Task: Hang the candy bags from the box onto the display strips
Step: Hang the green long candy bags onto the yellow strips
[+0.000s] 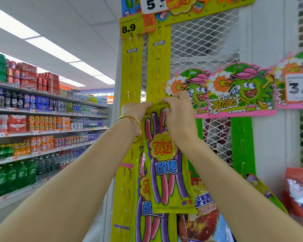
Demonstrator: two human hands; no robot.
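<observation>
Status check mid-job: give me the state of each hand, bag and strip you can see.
Left hand: pinching the bag's top edge.
Right hand: pinching the same edge.
Yellow candy bag with pink and purple sticks: held upright against the strip.
Right yellow plastic display strip: slots empty above the hands.
Left yellow strip: upper slots empty.
Lower hung bag: hanging, partly covered.

Two bare forearms are seen, with no sleeves reaching into view. A thin, smooth gold bangle (130,119) is worn on the wrist of the left hand (136,110). The right hand (177,109) and its wrist are left unadorned, with no ring or watch seen.
</observation>
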